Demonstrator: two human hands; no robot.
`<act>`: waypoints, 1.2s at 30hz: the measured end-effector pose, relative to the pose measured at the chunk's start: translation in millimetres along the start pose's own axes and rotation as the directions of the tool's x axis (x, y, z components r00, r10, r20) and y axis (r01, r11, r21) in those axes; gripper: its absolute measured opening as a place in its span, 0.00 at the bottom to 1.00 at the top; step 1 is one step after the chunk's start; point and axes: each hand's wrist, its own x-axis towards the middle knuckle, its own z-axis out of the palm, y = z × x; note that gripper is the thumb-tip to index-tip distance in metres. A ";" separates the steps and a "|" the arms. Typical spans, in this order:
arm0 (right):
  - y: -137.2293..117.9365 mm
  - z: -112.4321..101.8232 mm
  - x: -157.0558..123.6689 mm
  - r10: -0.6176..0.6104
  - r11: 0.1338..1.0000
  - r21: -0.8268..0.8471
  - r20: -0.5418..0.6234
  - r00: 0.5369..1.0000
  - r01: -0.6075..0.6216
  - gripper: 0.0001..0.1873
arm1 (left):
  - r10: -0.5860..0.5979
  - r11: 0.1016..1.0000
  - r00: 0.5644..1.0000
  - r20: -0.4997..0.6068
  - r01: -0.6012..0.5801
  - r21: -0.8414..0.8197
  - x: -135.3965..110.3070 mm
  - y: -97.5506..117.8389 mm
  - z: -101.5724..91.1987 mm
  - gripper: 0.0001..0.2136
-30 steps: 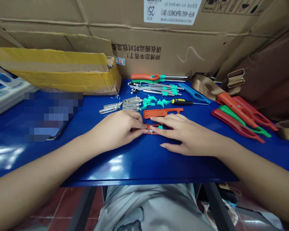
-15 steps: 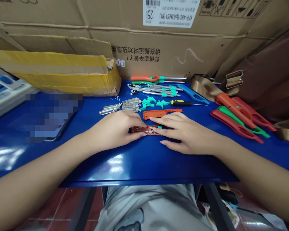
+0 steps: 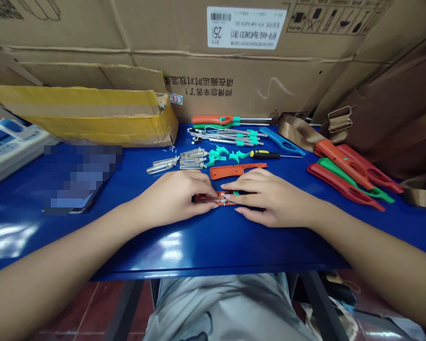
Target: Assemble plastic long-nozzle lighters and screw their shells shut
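Both hands work on an orange handle shell (image 3: 213, 198) lying flat on the blue worktop (image 3: 213, 246), just in front of the spare orange shell (image 3: 236, 170). The left hand (image 3: 173, 196) pinches one end of it between curled fingers, while the right hand (image 3: 273, 199) lies flat, fingers stretched, index tip pressing on it. This looks like seating a small inner part, which calls for fine, steady pressure with the shell kept from sliding.

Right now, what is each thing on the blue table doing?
orange piece, lying flat between both hands
left hand, curled, gripping its end
right hand, fingers flat, tips pressing it
spare orange shell, lying loose, untouched
screwdriver, lying down, untouched
red and green handles, piled flat, untouched
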 end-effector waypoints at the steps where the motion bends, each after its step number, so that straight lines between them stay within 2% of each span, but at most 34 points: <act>1: 1.0 0.4 0.2 0.018 1.000 0.020 -0.022 1.000 -0.017 0.15 | 0.002 1.000 1.000 -0.005 -0.002 0.002 0.0 0.1 0.7 0.07; 4: 3.5 0.9 1.0 0.049 0.998 0.037 -0.059 0.997 -0.047 0.14 | -0.002 1.000 1.000 -0.028 0.002 -0.002 0.2 0.2 3.5 0.07; 9: 5.6 -0.7 0.2 0.003 0.999 0.034 -0.074 0.997 -0.001 0.13 | 0.001 1.000 0.999 -0.042 -0.001 0.001 -0.5 -0.1 5.9 0.08; 18: 4.2 -7.1 -0.9 0.062 0.998 0.023 -0.096 0.993 -0.060 0.10 | 0.063 0.997 0.995 -0.074 -0.060 0.048 0.7 1.7 3.5 0.10; 24: -0.1 -7.1 1.3 0.188 0.982 0.003 -0.094 0.978 -0.189 0.10 | 0.178 0.977 0.983 -0.034 -0.173 0.126 0.9 1.2 6.6 0.12; 28: 0.6 -6.3 1.1 0.232 0.972 0.004 -0.125 0.965 -0.233 0.10 | 0.226 0.957 0.974 -0.010 -0.220 0.187 0.7 -0.5 9.8 0.13; 32: 3.0 -4.1 0.9 0.256 0.966 0.002 -0.177 0.950 -0.260 0.09 | 0.241 0.952 0.971 -0.011 -0.234 0.197 1.0 -0.9 11.0 0.13; 36: 2.7 -1.6 1.1 0.265 0.964 0.032 -0.140 0.954 -0.263 0.09 | 0.231 0.958 0.973 -0.018 -0.224 0.180 0.7 -1.2 11.4 0.13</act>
